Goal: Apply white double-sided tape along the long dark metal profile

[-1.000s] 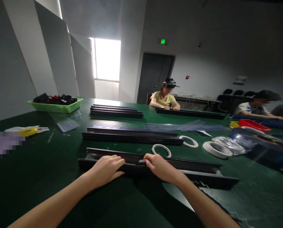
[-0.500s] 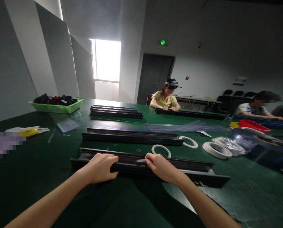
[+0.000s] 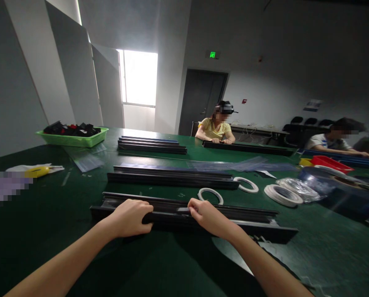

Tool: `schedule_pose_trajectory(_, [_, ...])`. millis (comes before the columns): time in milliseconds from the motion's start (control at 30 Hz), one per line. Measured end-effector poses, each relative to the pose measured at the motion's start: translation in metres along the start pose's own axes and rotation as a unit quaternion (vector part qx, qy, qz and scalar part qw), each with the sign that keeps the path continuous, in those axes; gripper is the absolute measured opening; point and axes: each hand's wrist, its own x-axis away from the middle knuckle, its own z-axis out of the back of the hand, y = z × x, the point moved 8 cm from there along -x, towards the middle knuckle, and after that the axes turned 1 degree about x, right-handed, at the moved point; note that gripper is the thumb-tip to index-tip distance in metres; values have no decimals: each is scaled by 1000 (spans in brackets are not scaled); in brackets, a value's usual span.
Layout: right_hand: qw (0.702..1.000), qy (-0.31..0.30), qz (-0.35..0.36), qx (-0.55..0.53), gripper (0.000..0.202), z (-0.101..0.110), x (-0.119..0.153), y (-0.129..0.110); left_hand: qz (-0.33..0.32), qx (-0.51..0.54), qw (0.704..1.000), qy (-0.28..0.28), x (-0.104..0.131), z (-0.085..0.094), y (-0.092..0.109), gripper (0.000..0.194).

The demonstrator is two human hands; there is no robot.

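Note:
A long black channel-shaped profile (image 3: 249, 229) lies across the green table in front of me. My left hand (image 3: 133, 218) is wrapped over its near wall, left of the middle, with the thumb on the near side. Right of the middle, my right hand (image 3: 205, 214) pinches a small pale strip (image 3: 183, 210) over the channel; the strip's right end is hidden by the fingers. Just behind the profile lies a white tape ring (image 3: 210, 190). Another black profile (image 3: 172, 180) rests parallel, farther back.
Beyond are stacked black profiles (image 3: 152, 146), clear plastic strips (image 3: 252, 165) and a green basket (image 3: 74, 139) of black parts. At right are tape rolls (image 3: 281, 196), a red tray (image 3: 331, 164) and a large film roll (image 3: 326, 185). Two people work across the table.
The near profile and both my hands have shifted very slightly left. Both hands keep their hold.

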Motion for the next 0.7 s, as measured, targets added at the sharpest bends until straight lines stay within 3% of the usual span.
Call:
schedule_pose_trajectory(467, [1000, -6, 5, -16, 29, -1, 0, -1, 0, 11, 1000, 4, 2, 1, 2, 21])
schedule_pose_trajectory(700, [1000, -1, 3, -16, 29, -2, 0, 2, -14, -18, 999, 34, 2, 0, 5, 19])
